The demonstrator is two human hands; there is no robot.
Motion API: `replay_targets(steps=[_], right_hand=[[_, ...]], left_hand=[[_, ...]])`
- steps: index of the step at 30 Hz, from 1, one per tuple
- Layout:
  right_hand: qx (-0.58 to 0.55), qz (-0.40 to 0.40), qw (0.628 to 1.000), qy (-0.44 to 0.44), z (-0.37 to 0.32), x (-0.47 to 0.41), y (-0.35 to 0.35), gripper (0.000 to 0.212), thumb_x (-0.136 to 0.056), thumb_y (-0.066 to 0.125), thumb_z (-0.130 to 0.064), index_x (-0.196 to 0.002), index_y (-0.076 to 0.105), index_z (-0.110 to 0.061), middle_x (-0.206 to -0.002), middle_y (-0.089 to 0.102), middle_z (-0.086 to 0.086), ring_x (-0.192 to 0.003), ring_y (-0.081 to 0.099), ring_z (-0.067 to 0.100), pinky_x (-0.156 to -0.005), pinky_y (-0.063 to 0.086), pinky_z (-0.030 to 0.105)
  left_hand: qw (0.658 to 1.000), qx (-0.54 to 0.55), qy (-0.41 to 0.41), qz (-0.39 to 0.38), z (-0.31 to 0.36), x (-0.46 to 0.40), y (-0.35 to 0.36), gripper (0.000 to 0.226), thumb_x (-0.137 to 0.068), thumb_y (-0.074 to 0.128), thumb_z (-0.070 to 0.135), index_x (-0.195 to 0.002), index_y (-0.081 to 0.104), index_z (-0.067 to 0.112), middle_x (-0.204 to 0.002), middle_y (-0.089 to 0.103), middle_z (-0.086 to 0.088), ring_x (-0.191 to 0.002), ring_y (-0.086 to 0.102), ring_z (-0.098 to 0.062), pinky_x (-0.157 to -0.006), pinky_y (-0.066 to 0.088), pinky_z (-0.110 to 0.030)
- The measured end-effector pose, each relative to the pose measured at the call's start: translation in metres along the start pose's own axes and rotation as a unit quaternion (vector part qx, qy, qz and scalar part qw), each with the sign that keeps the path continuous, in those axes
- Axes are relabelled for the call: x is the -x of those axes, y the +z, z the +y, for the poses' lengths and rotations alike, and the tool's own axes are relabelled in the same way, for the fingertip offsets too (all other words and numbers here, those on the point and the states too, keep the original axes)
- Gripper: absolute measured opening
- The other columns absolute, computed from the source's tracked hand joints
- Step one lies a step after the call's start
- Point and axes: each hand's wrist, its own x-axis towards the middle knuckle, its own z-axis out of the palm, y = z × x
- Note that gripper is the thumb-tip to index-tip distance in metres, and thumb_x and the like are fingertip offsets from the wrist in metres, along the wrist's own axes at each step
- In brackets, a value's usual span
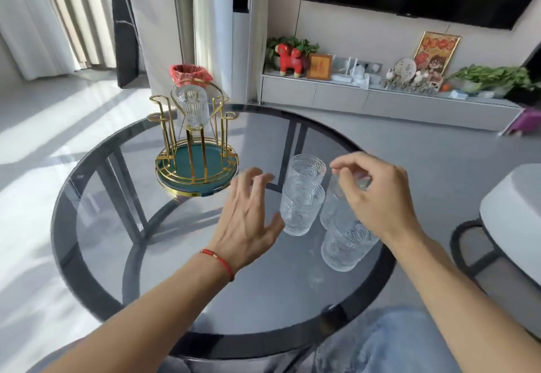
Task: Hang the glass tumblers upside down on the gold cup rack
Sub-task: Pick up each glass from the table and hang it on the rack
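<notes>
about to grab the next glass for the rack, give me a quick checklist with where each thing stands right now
1. Free pegs on the gold rack: ok, one glass hangs upside down and several pegs show bare.
2. Glasses left on the table: ok, four stand upright in a tight cluster.
3. Left hand free: ok, open with fingers spread, beside the near-left glass, not gripping it.
4. Right hand grip: cannot tell, its fingers curl over the rim of the right-hand glass, but contact is hidden.
5. Room to lift one glass without knocking another: not ok, they stand very close together.
6. Rack steady: ok, it sits flat and upright.
</notes>
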Motion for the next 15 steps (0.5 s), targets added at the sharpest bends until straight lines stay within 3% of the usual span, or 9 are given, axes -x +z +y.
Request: replay_targets(steps=[2, 4, 6, 10, 13, 15], right_hand=[[-0.005, 0.074, 0.997, 0.022, 0.012, 0.032, -0.010, 0.018, -0.087, 0.060, -0.020, -0.099, 0.073, -0.021, -0.096, 0.071, -0.010, -0.089, 0.065, 0.003, -0.082, 0.051, 0.022], [-0.020, 0.090, 0.993, 0.072, 0.028, 0.057, -0.018, 0.025, -0.085, 0.065, -0.033, -0.108, 0.064, -0.025, -0.106, 0.064, -0.006, -0.099, 0.062, 0.008, -0.085, 0.050, 0.025], [-0.058, 0.044, 0.987, 0.143, 0.041, 0.072, -0.023, 0.051, -0.078, 0.074, -0.051, -0.118, 0.053, -0.030, -0.116, 0.058, -0.006, -0.109, 0.060, 0.009, -0.086, 0.050, 0.024], [-0.034, -0.146, 0.958, 0.244, 0.054, 0.081, -0.018, 0.091, -0.056, 0.074, -0.084, -0.129, 0.036, -0.047, -0.129, 0.050, -0.022, -0.115, 0.053, -0.006, -0.088, 0.042, 0.017], [-0.026, -0.194, 0.949, 0.249, 0.063, 0.080, -0.012, 0.100, -0.049, 0.071, -0.092, -0.132, 0.034, -0.049, -0.140, 0.046, -0.025, -0.128, 0.044, -0.003, -0.100, 0.036, 0.023], [-0.030, -0.203, 0.947, 0.248, 0.064, 0.078, -0.014, 0.103, -0.049, 0.077, -0.086, -0.135, 0.039, -0.044, -0.140, 0.054, -0.019, -0.124, 0.056, 0.005, -0.104, 0.046, 0.032]], left_hand=[[0.998, 0.054, -0.003, -0.009, 0.023, 0.002, 0.009, 0.057, -0.082, 0.070, 0.021, -0.133, 0.048, 0.006, -0.129, 0.045, -0.014, -0.119, 0.044, -0.029, -0.105, 0.037, -0.033], [0.996, 0.088, -0.016, -0.006, 0.039, 0.007, 0.015, 0.054, -0.082, 0.071, 0.015, -0.131, 0.049, 0.008, -0.126, 0.047, -0.010, -0.117, 0.046, -0.027, -0.102, 0.032, -0.023], [0.995, 0.098, -0.008, -0.002, 0.050, 0.012, 0.018, 0.046, -0.081, 0.070, 0.009, -0.123, 0.053, 0.009, -0.120, 0.050, -0.008, -0.112, 0.049, -0.027, -0.097, 0.032, -0.021], [0.996, 0.069, 0.042, 0.028, 0.060, 0.016, 0.015, 0.037, -0.075, 0.069, 0.002, -0.110, 0.060, 0.008, -0.112, 0.056, -0.007, -0.106, 0.052, -0.027, -0.090, 0.044, -0.030], [0.990, 0.131, 0.041, -0.004, 0.062, 0.016, 0.014, 0.034, -0.078, 0.070, 0.002, -0.110, 0.060, 0.011, -0.107, 0.059, 0.001, -0.095, 0.056, -0.018, -0.082, 0.051, -0.033], [0.984, 0.164, 0.045, -0.052, 0.063, 0.019, 0.017, 0.035, -0.082, 0.070, 0.007, -0.114, 0.059, 0.012, -0.108, 0.059, 0.002, -0.092, 0.058, -0.016, -0.079, 0.054, -0.035]])
